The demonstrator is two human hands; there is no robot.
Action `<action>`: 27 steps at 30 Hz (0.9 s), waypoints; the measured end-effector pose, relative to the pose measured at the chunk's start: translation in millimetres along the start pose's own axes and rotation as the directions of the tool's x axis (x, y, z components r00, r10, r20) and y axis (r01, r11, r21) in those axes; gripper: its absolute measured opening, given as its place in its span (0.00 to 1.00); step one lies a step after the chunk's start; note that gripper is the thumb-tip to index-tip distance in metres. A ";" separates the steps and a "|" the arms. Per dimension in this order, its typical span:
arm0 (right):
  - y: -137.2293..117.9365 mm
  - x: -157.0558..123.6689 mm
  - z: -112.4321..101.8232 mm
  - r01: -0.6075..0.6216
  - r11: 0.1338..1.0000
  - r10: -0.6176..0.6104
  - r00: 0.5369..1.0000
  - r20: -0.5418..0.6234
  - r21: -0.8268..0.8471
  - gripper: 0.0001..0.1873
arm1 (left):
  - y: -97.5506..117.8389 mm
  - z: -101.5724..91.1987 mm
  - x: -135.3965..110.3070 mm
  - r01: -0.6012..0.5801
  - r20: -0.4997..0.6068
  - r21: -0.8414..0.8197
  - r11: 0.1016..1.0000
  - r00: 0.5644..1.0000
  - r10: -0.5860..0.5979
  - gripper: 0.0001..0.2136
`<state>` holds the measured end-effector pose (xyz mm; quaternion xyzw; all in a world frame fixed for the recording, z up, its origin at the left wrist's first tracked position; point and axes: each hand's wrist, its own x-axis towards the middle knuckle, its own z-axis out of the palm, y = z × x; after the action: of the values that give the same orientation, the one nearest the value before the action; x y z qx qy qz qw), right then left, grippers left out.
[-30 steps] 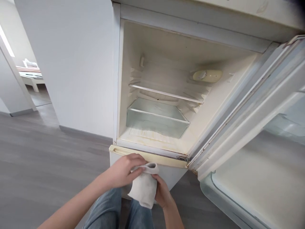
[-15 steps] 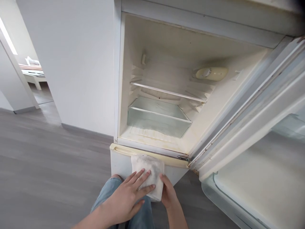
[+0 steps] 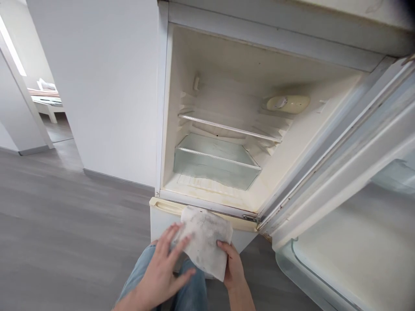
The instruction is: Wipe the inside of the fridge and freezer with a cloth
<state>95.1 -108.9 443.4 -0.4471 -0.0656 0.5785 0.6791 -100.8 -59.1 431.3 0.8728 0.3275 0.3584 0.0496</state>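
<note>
A white cloth (image 3: pixel 205 242) with grey smudges, folded flat, is held up in front of the lower door (image 3: pixel 165 218) of a fridge. My right hand (image 3: pixel 234 265) grips its right edge, thumb on the near face and the other fingers behind. At the cloth's left side is my left hand (image 3: pixel 165 263), its fingers spread and somewhat blurred; whether the fingertips touch the cloth I cannot tell. Above the cloth, the open fridge compartment (image 3: pixel 227 86) shows yellowish stains on its walls and floor.
Inside the fridge are a glass shelf (image 3: pixel 230 126), a clear drawer (image 3: pixel 214 168) and a yellowed lamp cover (image 3: pixel 288 103). The fridge door (image 3: pixel 350 242) swings wide on the right. A white wall (image 3: pixel 113 86) stands left, above grey flooring (image 3: pixel 65 233).
My left hand has drawn back left from the cloth's face, where it lay flat. The cloth has tilted and shifted slightly right, still in my right hand.
</note>
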 end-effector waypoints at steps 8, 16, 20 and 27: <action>2.5 6.6 12.8 0.078 0.994 -0.097 0.961 0.259 0.081 0.21 | 6.7 -13.4 41.9 0.110 0.262 -0.420 0.901 0.965 0.004 0.17; -17.0 16.5 -14.6 0.145 0.945 -0.089 0.977 0.196 -0.293 0.15 | -16.3 -62.0 95.1 0.587 0.428 -0.635 0.502 0.808 -0.405 0.18; -32.1 14.8 -19.2 0.139 0.912 -0.043 0.968 0.248 -0.386 0.17 | -26.5 -69.1 104.3 0.674 0.598 -0.680 0.289 0.738 -0.312 0.17; -75.2 2.9 -9.6 0.229 0.870 -0.078 0.938 0.337 -0.436 0.15 | -31.0 -57.0 104.3 0.705 0.740 -0.670 -0.232 0.609 -0.285 0.17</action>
<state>156.6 -106.3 487.9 -0.4950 -0.3445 0.5514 0.5764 -99.8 20.0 525.3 0.4111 0.3097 0.2755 0.8119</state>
